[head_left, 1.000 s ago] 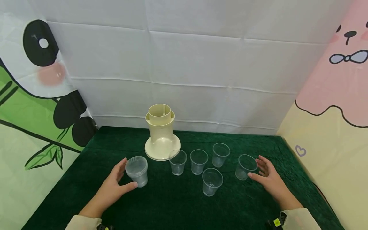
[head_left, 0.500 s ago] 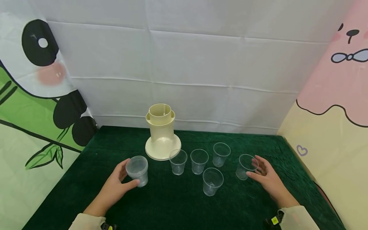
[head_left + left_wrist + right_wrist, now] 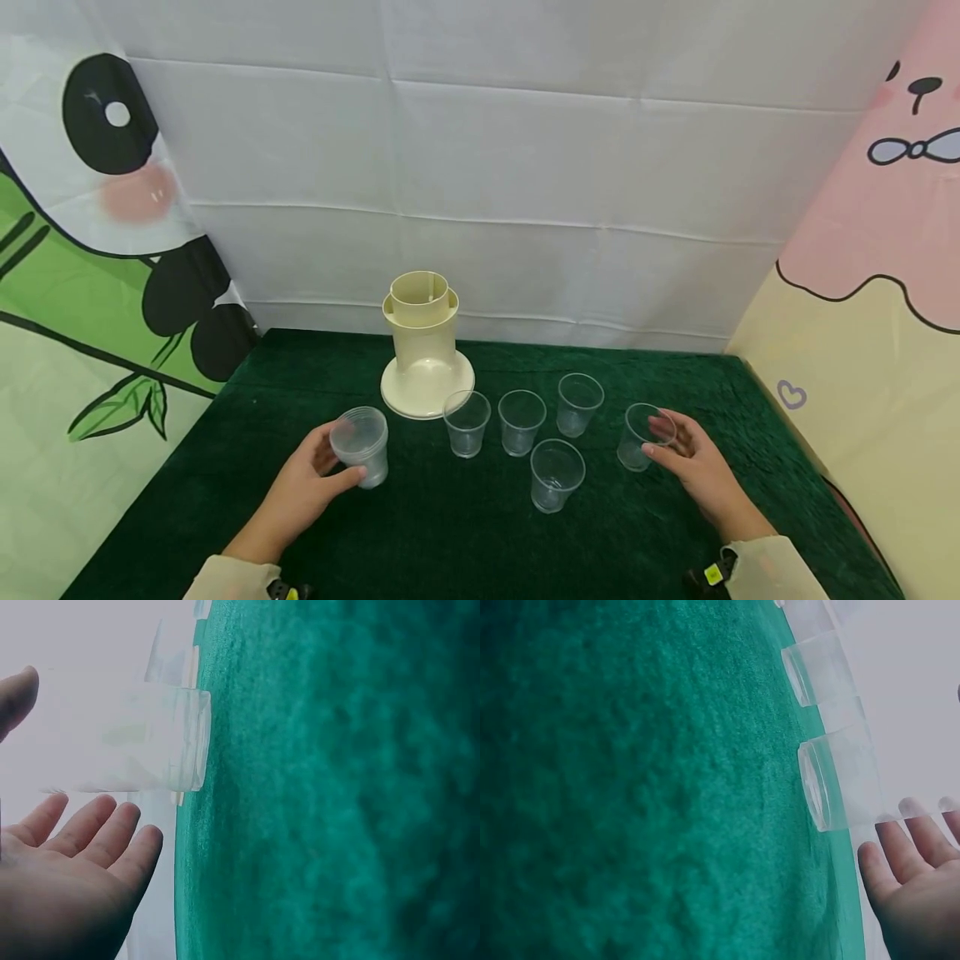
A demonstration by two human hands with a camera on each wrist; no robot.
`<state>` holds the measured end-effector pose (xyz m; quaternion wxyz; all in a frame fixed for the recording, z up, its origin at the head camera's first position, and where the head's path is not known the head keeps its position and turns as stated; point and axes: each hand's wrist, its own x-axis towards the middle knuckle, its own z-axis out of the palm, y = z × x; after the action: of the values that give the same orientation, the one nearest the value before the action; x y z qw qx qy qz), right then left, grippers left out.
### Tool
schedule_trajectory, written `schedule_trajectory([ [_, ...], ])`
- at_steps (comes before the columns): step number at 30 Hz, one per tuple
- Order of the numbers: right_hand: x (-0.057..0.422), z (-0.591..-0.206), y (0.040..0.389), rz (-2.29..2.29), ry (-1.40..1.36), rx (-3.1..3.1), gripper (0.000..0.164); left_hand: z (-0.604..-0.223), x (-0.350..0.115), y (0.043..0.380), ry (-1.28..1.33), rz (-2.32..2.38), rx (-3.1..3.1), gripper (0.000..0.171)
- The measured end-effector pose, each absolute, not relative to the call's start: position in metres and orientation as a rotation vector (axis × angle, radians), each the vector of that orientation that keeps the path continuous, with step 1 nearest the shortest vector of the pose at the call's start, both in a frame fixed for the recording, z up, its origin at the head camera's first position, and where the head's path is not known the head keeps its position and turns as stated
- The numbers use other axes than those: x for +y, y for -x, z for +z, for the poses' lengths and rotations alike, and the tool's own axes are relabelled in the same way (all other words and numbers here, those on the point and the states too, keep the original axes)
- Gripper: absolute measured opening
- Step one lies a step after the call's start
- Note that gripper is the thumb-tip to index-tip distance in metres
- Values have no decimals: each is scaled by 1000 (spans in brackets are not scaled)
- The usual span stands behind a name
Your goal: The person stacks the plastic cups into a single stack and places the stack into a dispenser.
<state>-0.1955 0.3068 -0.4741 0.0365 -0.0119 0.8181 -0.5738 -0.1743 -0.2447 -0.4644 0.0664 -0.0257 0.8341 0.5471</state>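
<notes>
A nested stack of clear plastic cups (image 3: 365,457) stands upright at the left. My left hand (image 3: 302,487) reaches around its left side, thumb in front and fingers behind. In the left wrist view the stack (image 3: 150,742) lies between thumb and fingers of my left hand (image 3: 67,892), which are spread and loosely extended. At the right, a single clear plastic cup (image 3: 634,443) stands upright beside my right hand (image 3: 703,477), whose thumb overlaps its near side. The right wrist view has extended fingers of my right hand (image 3: 922,892), fingertips right at the wall of that cup (image 3: 851,776).
Between the hands stand several more single clear cups, the nearest (image 3: 551,492) in front of the others. A cream plastic stand (image 3: 422,346) with a round base is behind them. Dark green cloth (image 3: 450,542) covers the table, with printed curtains around it.
Both hands have closed in slightly on their cups: the left hand moved right towards the stack, the right hand moved left, its fingers now further behind the single cup. The cups stay put.
</notes>
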Motion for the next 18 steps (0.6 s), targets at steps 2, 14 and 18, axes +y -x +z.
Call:
schedule_trajectory([
  [2, 306, -474, 195, -1763, 38, 2514, 81, -465, -244, 174, 79, 1658, 2506, 90],
  [14, 304, -475, 195, -1773, 26, 2518, 76, -469, -245, 176, 70, 1714, 2458, 87],
  [18, 305, -475, 195, -1787, 36, 2519, 76, -470, -244, 176, 69, 1733, 2449, 86],
])
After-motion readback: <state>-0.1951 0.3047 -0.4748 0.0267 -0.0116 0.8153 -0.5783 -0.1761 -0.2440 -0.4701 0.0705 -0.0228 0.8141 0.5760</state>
